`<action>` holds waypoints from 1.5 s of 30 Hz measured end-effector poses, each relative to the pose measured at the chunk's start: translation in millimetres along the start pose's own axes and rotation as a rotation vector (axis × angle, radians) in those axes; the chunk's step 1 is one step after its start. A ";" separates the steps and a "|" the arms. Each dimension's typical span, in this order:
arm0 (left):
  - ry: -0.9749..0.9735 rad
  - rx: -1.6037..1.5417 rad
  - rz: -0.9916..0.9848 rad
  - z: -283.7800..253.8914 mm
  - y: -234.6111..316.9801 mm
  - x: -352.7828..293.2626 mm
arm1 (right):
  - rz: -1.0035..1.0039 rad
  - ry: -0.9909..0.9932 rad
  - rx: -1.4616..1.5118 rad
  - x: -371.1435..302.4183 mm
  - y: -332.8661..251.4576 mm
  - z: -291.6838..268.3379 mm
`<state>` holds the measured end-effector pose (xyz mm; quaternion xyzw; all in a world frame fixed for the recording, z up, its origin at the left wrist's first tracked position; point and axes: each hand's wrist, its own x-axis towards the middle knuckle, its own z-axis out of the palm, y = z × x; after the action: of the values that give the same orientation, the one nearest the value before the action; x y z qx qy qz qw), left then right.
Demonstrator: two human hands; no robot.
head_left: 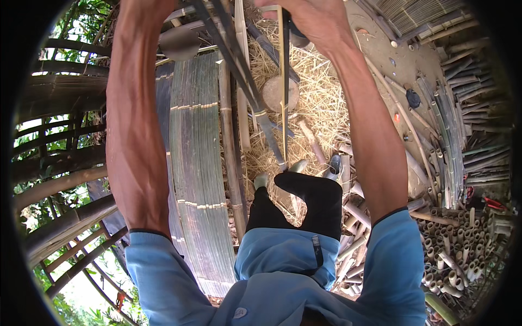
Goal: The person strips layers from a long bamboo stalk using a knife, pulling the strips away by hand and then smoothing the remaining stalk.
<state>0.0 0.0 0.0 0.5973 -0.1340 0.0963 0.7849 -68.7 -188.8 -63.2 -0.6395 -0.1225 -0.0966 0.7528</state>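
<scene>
Overhead, at the top edge, my right hand (310,13) is closed on a thin split bamboo strip (284,81); part of the hand is cut off. The strip hangs down toward my feet, pale on one side and dark on the other. Beside it slants a dark bamboo pole (261,117), split into two lengths in its upper part and whole near its lower end by my knee. Only the heel of my left hand (147,6) shows at the top edge, so its fingers and anything in them are hidden.
A round wooden block (281,93) stands on straw-like shavings (321,98). A wooden mallet-like piece (311,138) lies near my feet. Left of me stretches a long woven green slat mat (196,146). Cut bamboo tubes (451,255) are heaped at right, with poles (446,141) beyond.
</scene>
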 end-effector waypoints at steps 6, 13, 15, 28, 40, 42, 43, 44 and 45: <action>-0.072 -0.019 0.010 29.0 10.8 -10.7 | -0.131 0.107 -0.478 -2.7 -0.3 40.7; 0.004 -0.041 0.134 -0.9 18.4 -38.2 | -0.121 0.207 -0.587 -21.1 -15.8 34.6; 0.096 -0.084 0.147 -23.8 23.6 -38.9 | -0.207 0.149 -0.523 -26.0 -20.1 29.2; 0.087 -0.190 0.026 -250.6 28.7 -70.5 | -0.276 0.250 -0.484 -68.5 -45.4 -54.8; 0.013 0.150 0.192 -3.2 -10.1 -37.2 | -0.246 0.171 -0.607 -60.3 -53.2 -4.7; -0.065 0.083 0.263 23.1 -22.1 -68.3 | -0.167 0.184 -0.582 -65.7 -63.4 -10.6; -0.104 0.047 0.291 29.5 -41.8 -91.3 | -0.091 0.200 -0.560 -69.5 -62.7 -18.4; -0.183 0.029 0.271 30.7 -58.8 -115.4 | -0.132 0.149 -0.456 -66.2 -58.8 -24.1; -0.568 0.065 0.008 9.6 -90.6 -137.4 | -0.135 0.160 -0.467 -69.9 -60.8 -31.5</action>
<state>-102.7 -32.3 -124.9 0.6248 -0.3475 -0.0676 0.6959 -151.6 -230.6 -32.4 -0.7767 -0.0794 -0.2225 0.5839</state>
